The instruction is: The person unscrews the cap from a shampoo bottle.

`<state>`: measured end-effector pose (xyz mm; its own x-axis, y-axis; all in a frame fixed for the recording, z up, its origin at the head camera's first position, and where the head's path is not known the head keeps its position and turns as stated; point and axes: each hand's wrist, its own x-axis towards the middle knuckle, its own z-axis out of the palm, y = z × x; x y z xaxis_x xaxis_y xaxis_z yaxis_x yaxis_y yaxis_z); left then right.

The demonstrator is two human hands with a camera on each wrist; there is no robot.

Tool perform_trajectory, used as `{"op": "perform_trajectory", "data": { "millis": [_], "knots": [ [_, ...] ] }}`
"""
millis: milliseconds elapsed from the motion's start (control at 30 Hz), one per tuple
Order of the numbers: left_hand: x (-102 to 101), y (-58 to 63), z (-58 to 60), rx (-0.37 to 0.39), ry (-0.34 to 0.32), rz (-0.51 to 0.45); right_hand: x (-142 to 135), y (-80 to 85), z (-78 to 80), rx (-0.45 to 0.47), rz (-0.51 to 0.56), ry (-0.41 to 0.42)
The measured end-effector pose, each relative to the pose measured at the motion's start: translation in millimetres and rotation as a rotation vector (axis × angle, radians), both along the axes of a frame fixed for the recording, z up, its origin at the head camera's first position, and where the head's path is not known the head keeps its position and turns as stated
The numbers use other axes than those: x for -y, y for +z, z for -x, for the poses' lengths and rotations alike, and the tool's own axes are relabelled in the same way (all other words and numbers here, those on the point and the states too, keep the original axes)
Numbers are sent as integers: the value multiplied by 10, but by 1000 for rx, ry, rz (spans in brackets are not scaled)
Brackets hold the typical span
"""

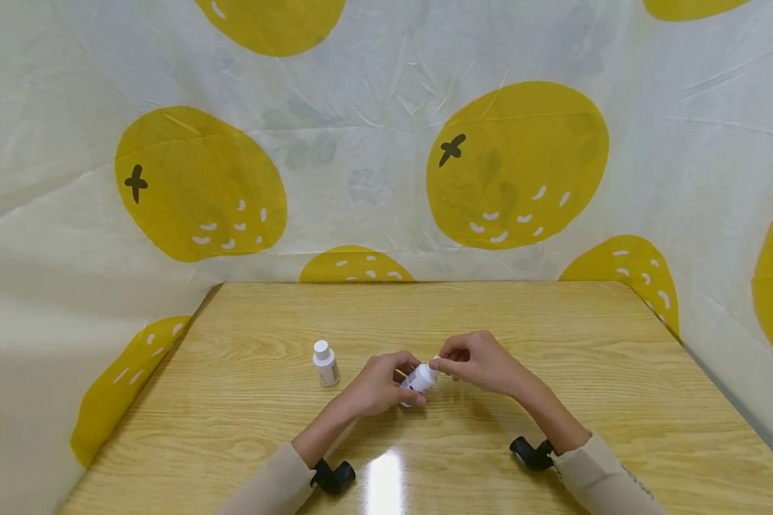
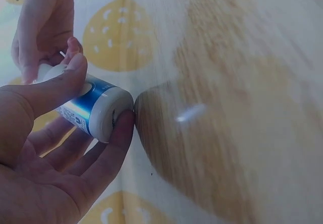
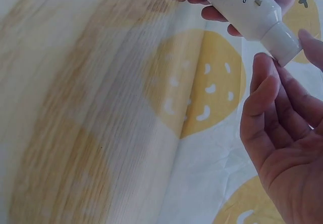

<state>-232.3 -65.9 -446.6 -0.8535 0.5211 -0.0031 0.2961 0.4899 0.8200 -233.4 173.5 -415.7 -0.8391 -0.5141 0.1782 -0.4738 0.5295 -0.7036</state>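
Note:
A small white Dove bottle [image 1: 420, 380] with a blue band near its base is tilted over the table, its capped end up and to the right. My left hand [image 1: 376, 386] grips its body, thumb on one side and fingers round the other; one fingertip lies against the base in the left wrist view. At the other end, the thumb and forefinger of my right hand [image 1: 483, 363] pinch the white cap [image 3: 281, 43]. The cap sits on the bottle neck. A second white bottle [image 1: 326, 370] with a white cap stands upright to the left of my left hand.
The wooden table [image 1: 264, 315] reflects a bright light near its front. Behind it and along its sides hangs a pale cloth [image 1: 361, 164] printed with large yellow fruit. Black wrist mounts [image 1: 335, 477] sit by both sleeves.

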Motion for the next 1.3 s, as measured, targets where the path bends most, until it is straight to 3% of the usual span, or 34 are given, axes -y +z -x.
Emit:
{"op": "perform_trajectory", "data": {
  "millis": [333, 1300],
  "knots": [
    [0, 1, 2, 0, 3, -2, -15, -6, 19, 6, 15, 49],
    [-4, -2, -5, 9, 7, -21, -27, -21, 28, 57, 15, 37]
  ]
}}
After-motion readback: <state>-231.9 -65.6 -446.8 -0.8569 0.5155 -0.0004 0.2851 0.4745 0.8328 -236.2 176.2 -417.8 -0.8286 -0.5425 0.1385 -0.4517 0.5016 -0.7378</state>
